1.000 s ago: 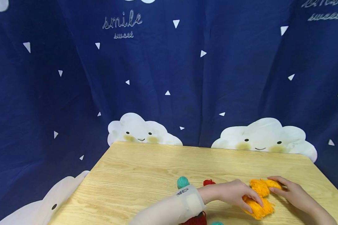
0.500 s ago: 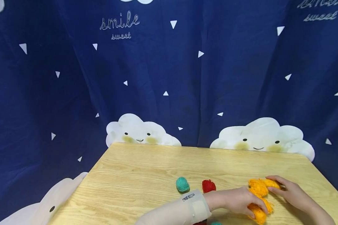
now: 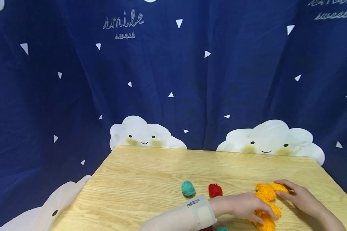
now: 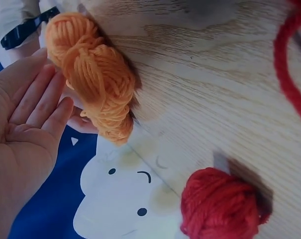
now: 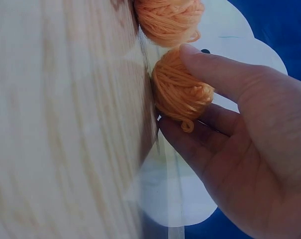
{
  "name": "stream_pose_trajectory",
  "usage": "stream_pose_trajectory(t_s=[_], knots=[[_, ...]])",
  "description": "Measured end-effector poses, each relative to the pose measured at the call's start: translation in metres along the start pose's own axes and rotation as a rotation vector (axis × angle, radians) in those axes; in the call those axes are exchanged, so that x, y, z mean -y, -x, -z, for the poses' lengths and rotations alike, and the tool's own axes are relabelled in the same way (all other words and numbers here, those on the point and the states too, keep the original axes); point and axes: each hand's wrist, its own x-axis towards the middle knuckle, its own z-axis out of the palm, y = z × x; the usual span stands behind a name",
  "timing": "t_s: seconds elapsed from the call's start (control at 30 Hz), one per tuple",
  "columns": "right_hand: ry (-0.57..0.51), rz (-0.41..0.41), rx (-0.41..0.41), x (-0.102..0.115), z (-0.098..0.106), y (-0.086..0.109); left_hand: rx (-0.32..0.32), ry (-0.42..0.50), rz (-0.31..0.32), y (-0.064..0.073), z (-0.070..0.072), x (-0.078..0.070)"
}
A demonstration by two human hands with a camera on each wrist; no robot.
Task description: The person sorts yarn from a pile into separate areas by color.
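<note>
Reaching across from the lower left, a pale sleeve (image 3: 180,215) partly hides some red yarn (image 3: 206,228), and the top of the near teal ball (image 3: 222,229) shows at the bottom edge. The left hand (image 3: 248,207) lies over the near orange yarn (image 3: 266,225), its grip slack: the left wrist view shows fingers extended, tips right beside the strands; whether they press them I cannot tell. Slightly farther, the right hand (image 3: 303,199) has its grip pinched around the end orange ball (image 5: 180,89), thumb and fingers on opposite sides. That ball sits on the counter (image 3: 162,166), just beside the middle orange ball (image 5: 170,22). Well to the left are the far red ball (image 3: 215,190) and, beyond it, the far teal ball (image 3: 188,188). Behind the counter hangs a blue curtain (image 3: 150,70) printed with white triangles and smiling clouds (image 3: 271,138).
</note>
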Motion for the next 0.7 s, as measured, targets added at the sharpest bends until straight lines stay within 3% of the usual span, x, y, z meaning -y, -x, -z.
stream_pose_trajectory(t_s=[0.13, 0.33, 0.7], knots=[[-0.024, -0.022, 0.031, 0.001, 0.001, 0.000, -0.016, 0.002, 0.020, 0.003, 0.004, -0.002], [-0.041, -0.061, 0.070, 0.001, 0.003, 0.000, -0.065, 0.106, 0.042, 0.017, 0.014, -0.004], [-0.052, -0.063, 0.073, 0.000, 0.004, 0.001, -0.270, 0.237, 0.091, 0.059, 0.036, -0.001]])
